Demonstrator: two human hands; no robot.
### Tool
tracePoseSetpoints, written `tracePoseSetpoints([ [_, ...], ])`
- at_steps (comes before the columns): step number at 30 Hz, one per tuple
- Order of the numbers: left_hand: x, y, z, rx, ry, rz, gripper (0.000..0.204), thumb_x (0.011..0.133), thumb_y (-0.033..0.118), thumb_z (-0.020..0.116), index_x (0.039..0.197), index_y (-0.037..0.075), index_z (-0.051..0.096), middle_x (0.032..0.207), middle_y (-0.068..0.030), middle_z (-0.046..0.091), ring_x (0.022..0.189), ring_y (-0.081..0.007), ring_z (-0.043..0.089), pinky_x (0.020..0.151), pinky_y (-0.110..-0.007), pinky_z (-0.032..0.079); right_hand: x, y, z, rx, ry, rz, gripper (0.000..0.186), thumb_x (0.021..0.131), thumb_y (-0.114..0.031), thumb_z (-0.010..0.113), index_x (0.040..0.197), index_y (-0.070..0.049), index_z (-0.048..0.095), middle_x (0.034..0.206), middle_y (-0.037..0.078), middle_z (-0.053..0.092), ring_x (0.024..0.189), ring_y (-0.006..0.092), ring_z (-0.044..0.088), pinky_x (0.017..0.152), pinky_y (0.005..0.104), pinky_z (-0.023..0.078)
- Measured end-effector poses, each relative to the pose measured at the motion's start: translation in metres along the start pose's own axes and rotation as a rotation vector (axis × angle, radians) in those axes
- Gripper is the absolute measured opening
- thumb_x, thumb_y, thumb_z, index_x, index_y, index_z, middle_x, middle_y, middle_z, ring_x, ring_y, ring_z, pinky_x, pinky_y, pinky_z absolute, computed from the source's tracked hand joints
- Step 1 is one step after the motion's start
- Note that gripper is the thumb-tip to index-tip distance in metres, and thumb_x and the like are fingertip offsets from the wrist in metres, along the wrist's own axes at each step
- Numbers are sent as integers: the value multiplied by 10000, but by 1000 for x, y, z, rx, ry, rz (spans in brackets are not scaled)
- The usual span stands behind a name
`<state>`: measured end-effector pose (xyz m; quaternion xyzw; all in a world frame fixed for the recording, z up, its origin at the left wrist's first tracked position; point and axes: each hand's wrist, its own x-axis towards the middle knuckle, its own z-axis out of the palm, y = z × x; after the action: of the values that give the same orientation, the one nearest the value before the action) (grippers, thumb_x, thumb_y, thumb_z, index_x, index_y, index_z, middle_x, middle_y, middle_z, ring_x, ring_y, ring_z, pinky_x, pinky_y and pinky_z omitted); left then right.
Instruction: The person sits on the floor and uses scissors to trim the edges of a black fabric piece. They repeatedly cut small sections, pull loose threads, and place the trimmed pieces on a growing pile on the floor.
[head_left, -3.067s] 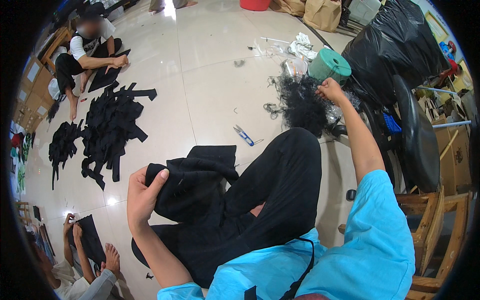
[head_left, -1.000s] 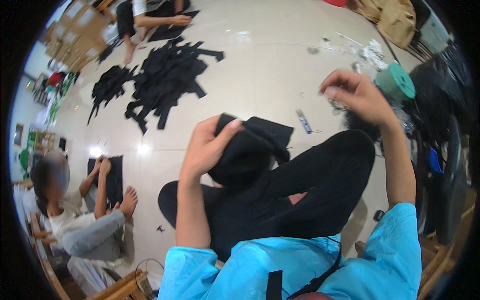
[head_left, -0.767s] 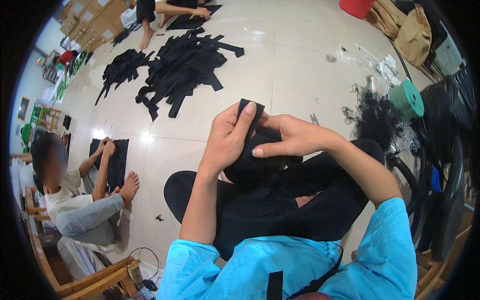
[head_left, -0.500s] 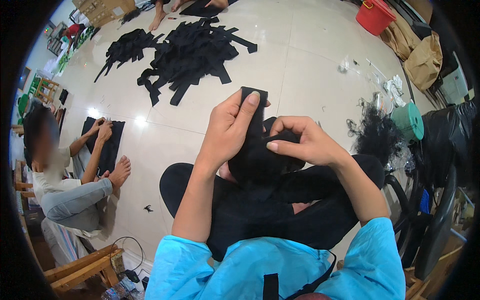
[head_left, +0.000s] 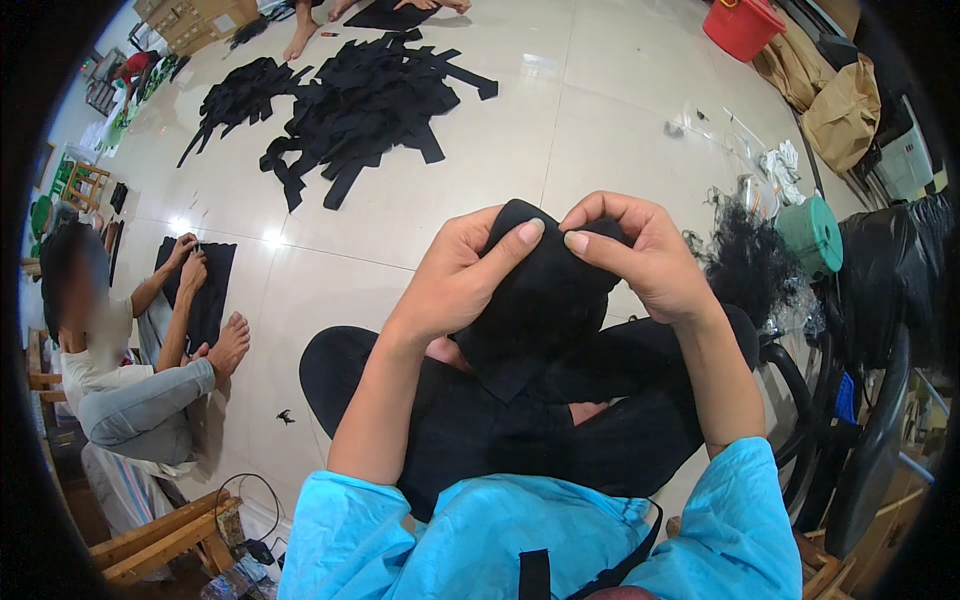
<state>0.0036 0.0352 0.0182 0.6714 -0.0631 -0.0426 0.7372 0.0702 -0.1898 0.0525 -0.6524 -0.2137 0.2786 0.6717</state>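
A piece of black fabric (head_left: pixel 545 300) hangs from both my hands above my crossed legs, its lower part draped down against my black trousers. My left hand (head_left: pixel 475 260) grips its upper left edge, thumb on top and fingers behind the cloth. At the upper right edge my right hand (head_left: pixel 635 250) pinches it between thumb and index finger. The two thumbs are close together, with a little fabric between them. Dark cloth on dark trousers makes the lower outline hard to follow.
Black fabric strips (head_left: pixel 370 105) lie heaped ahead on the tiled floor. To the left a seated person handles a black cloth (head_left: pixel 210 295). Black thread tangles (head_left: pixel 750 250), a green spool (head_left: pixel 810 237) and a black chair armrest (head_left: pixel 870 470) stand right; a red bucket (head_left: pixel 742 28) is far right.
My left hand has lowered a little, and the upright strip end it held is now folded down or spread. My right hand has risen to the fabric's upper edge, nearer the left thumb.
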Motion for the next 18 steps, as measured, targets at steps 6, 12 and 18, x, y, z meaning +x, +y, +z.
tracePoseSetpoints([
  [6,1,0,18,17,161,114,327,1113,264,588,1130,-24,744,880,-5,718,785,-50,607,700,-225,495,0,3,0,-47,77,9,146,952,-82,728,1077,-8,739,991,29,723,912,89,652,854,241,512],
  [12,1,-5,23,5,184,165,343,1121,266,578,1141,-34,742,850,1,711,765,-40,593,671,-223,487,1,17,8,116,96,-13,136,945,-83,728,1057,-7,743,981,32,714,938,93,641,889,253,494],
  [18,0,-6,24,11,182,194,348,1118,273,583,1164,-34,741,849,-3,710,761,-44,594,668,-222,482,0,19,10,175,86,-35,128,952,-86,720,1056,-14,737,991,28,709,941,97,637,885,260,494],
])
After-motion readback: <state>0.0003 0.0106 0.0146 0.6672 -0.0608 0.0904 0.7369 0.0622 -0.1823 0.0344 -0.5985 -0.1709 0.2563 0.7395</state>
